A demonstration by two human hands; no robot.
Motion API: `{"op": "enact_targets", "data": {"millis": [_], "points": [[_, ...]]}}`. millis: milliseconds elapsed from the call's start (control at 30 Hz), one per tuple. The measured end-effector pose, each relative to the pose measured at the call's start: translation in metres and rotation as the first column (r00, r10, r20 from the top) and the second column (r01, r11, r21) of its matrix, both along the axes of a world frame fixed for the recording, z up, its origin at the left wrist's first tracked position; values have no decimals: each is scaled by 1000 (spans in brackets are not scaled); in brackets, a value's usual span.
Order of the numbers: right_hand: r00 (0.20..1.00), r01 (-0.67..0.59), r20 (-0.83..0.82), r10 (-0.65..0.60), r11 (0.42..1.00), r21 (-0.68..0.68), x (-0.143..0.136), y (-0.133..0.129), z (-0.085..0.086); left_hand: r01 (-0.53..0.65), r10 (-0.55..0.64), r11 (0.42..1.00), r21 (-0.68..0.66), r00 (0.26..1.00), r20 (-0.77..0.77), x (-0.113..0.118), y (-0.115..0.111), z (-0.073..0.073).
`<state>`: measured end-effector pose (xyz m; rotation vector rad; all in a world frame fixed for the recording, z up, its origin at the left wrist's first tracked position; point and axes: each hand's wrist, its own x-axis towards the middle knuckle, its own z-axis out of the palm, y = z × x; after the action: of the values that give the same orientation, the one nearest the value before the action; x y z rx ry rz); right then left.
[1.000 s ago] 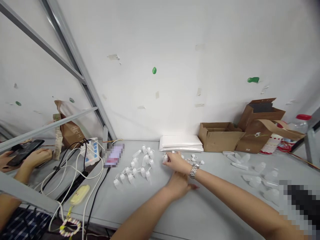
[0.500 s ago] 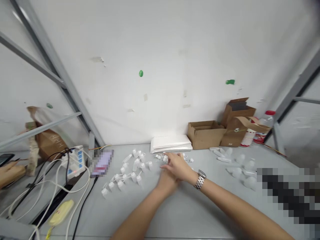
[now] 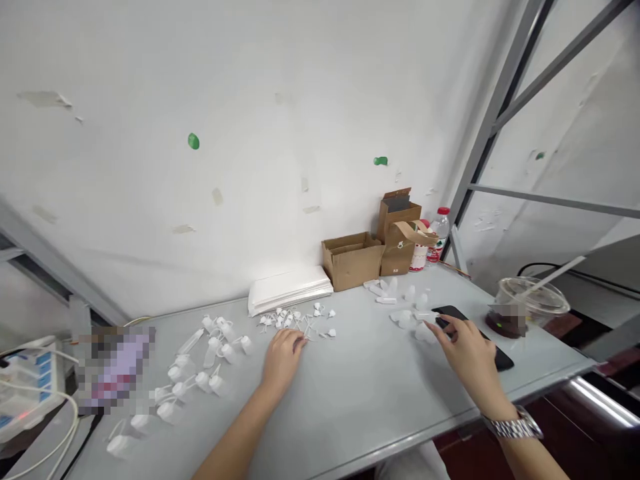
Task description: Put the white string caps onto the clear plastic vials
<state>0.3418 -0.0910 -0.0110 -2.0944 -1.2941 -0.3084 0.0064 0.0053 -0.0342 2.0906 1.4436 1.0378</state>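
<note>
Small white caps with thin loop straps (image 3: 285, 317) lie in a loose pile in front of the paper stack. My left hand (image 3: 283, 360) rests at the pile's near edge, fingers curled together and thumb against them. White straps show by its fingertips; what they pinch, if anything, is hidden. My right hand (image 3: 469, 360), with a metal watch on the wrist, reaches over a black phone (image 3: 503, 360) to translucent small bottles (image 3: 401, 319). Its thumb and forefinger are apart beside the nearest bottle (image 3: 424, 332). Several capped white bottles (image 3: 213, 350) stand or lie to the left.
Behind the caps lies a stack of white sheets (image 3: 290, 290), beside an open cardboard box (image 3: 353, 263). A brown paper bag (image 3: 397, 250) and a red-capped bottle (image 3: 440, 233) stand farther right. A plastic cup with a straw (image 3: 533, 300) is near the right edge, a power strip (image 3: 37, 383) far left.
The view has turned right. My hands, together over the caps before, are now apart: the right has moved across to the translucent bottles, while the left stays by the caps.
</note>
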Motion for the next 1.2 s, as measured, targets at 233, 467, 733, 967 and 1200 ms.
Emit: {"op": "enact_targets", "data": {"millis": [233, 467, 733, 967, 1200], "points": [[999, -8, -54, 5, 998, -58, 13, -1, -27, -86, 178, 957, -276, 928, 327, -6, 3, 7], [994, -6, -112, 2, 999, -36, 24, 6, -42, 55, 212, 926, -373, 743, 635, -8, 8, 9], [983, -143, -64, 170, 941, 306, -12, 2, -7, 238, 380, 806, -542, 494, 782, -10, 5, 17], [579, -718, -414, 703, 680, 149, -121, 38, 20, 364, 379, 784, -503, 360, 852, -11, 7, 10], [295, -909, -540, 788, 405, 94, -191, 79, 8, 393, 402, 784, -481, 270, 875, -10, 4, 12]]}}
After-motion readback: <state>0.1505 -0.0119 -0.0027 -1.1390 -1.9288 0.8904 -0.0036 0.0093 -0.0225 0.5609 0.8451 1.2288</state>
